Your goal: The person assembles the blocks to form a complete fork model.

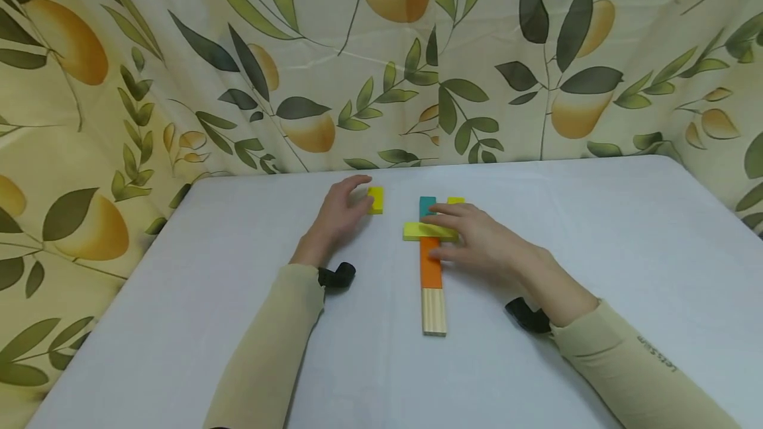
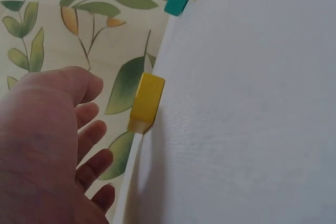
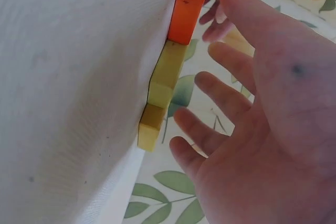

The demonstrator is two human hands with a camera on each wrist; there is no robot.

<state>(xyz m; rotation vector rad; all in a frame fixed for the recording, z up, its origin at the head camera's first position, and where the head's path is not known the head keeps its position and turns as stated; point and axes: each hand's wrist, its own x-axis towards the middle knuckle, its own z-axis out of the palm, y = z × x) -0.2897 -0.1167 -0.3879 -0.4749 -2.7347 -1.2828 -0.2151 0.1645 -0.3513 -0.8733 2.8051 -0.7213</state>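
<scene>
My left hand [image 1: 341,212] is beside a small yellow block [image 1: 376,200], thumb and fingers loosely bent and parted. In the left wrist view a gap shows between that hand [image 2: 47,129] and the yellow block [image 2: 147,100]. My right hand [image 1: 485,237] hovers with spread fingers over a row of blocks: a teal block [image 1: 426,205], a lime-yellow block [image 1: 414,231] lying crosswise, an orange block [image 1: 430,273] and a bare wood block [image 1: 434,313]. Another yellow block [image 1: 456,200] is partly hidden behind the right hand. Nothing is held in the right palm [image 3: 257,187].
A white cloth covers the table [image 1: 369,356]. Behind its far edge hangs a curtain [image 1: 393,124] printed with fruit and leaves. Black wrist cameras sit at the left cuff [image 1: 338,275] and right cuff [image 1: 527,316].
</scene>
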